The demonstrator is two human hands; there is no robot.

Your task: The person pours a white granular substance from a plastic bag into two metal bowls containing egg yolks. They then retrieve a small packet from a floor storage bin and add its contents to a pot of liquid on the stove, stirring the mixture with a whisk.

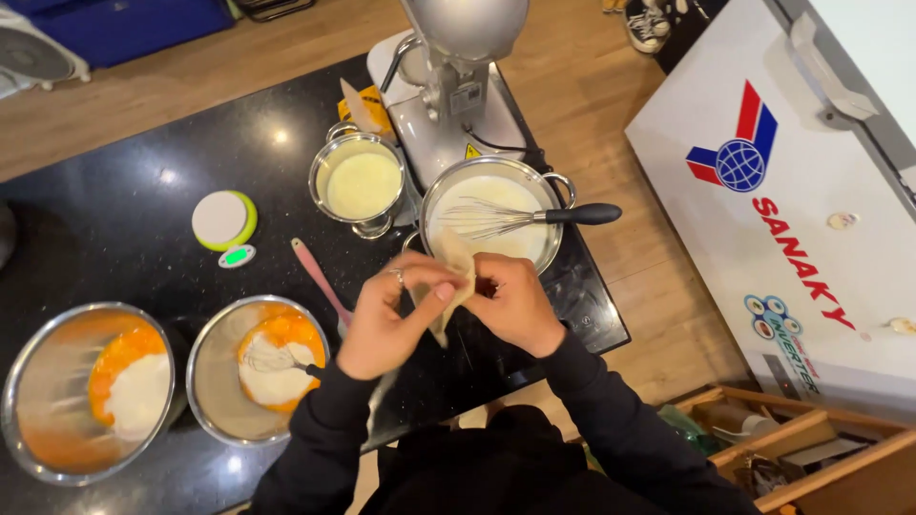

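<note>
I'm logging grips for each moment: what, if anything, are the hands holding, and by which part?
Both hands, left hand and right hand, pinch a small beige paper-like packet between the fingertips at its upper end, above the black countertop.

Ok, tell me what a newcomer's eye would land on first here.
First, the two hands at the centre: left hand and right hand pinch a pale wrapper between them above the black counter. Right behind them stands a steel pot of white liquid with a whisk in it. At lower left, two metal bowls glow with orange yolks and white powder.
</note>
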